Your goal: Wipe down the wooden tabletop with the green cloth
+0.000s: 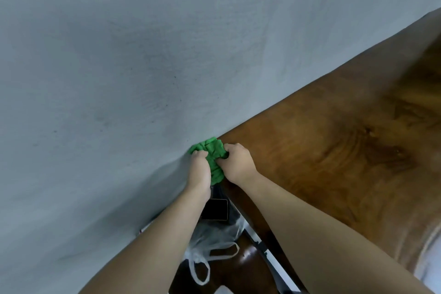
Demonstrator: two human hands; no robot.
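The green cloth (213, 157) is bunched into a crumpled wad at the far left corner of the wooden tabletop (334, 150), right against the wall. My left hand (199, 170) grips the cloth from the left side, off the table's edge. My right hand (237, 163) grips it from the right, over the corner of the wood. Both sets of fingers are curled into the fabric, and the lower part of the cloth hangs between my wrists.
A pale grey wall (143, 67) fills the left and top. Below my arms, in the gap beside the table, lie a clear plastic bag (212, 243) and a dark phone-like object (214, 209). The table's near edge (424, 246) runs at lower right.
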